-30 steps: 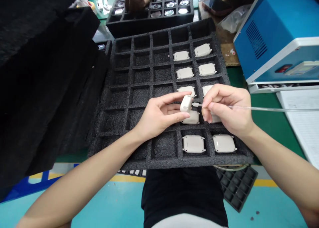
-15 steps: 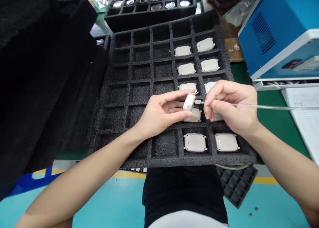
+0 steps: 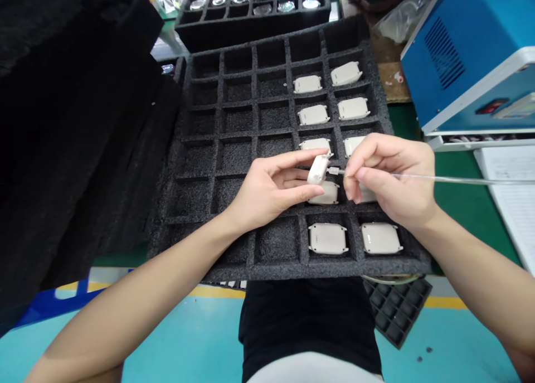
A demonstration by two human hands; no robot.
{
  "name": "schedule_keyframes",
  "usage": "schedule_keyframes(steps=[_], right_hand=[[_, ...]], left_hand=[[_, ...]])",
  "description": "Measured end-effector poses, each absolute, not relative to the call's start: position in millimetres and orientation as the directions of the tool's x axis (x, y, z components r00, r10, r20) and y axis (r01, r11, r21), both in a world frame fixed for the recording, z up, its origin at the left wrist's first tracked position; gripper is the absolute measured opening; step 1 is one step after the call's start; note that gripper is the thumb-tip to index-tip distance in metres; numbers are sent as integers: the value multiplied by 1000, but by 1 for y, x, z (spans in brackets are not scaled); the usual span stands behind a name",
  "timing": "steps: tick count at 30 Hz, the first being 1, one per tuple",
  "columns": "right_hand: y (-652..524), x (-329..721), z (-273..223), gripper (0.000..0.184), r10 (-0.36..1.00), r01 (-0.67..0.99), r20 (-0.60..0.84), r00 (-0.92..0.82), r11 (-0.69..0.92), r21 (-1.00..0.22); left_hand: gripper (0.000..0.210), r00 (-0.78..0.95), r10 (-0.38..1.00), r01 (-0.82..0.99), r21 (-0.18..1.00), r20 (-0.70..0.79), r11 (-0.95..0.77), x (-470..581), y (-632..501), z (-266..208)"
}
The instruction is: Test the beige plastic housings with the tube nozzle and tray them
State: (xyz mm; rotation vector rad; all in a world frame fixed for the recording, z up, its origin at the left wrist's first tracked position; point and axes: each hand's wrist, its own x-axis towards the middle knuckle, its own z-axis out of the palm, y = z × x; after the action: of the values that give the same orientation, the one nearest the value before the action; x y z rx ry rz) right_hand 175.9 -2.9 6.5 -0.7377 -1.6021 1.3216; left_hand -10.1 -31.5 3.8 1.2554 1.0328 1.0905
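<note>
Below, foam tray point(image 3: 288, 271), green bench point(image 3: 460, 207), turquoise floor point(image 3: 188, 338) — left fingers point(image 3: 303, 193) tight on case point(image 3: 318, 170), right fingers point(image 3: 360, 155) on tube point(image 3: 455, 179)

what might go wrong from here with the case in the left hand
The left hand pinches the case above the tray; it might slip and hit other cases.
The tip of the tube in the right hand is close against the case, so a jerk might scratch it.
The tube trails past the paper and might snag.
</note>
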Motion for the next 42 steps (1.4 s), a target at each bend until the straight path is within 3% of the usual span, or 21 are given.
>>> schedule_keyframes(steps=[17,26,42], right_hand=[[0,175,6,10,828,-179,345,-442,295,-938],[1,173,1,4,833,-230,282,-476,192,-954],[4,173,-3,5,805,-252,290,-518,181,-951]], left_hand=[[51,218,976,-44,999,-1,11,-12,-30,3],[47,183,980,11,997,-73,72,-10,-31,8],[49,187,975,8,993,-121,122,-11,-32,7]])
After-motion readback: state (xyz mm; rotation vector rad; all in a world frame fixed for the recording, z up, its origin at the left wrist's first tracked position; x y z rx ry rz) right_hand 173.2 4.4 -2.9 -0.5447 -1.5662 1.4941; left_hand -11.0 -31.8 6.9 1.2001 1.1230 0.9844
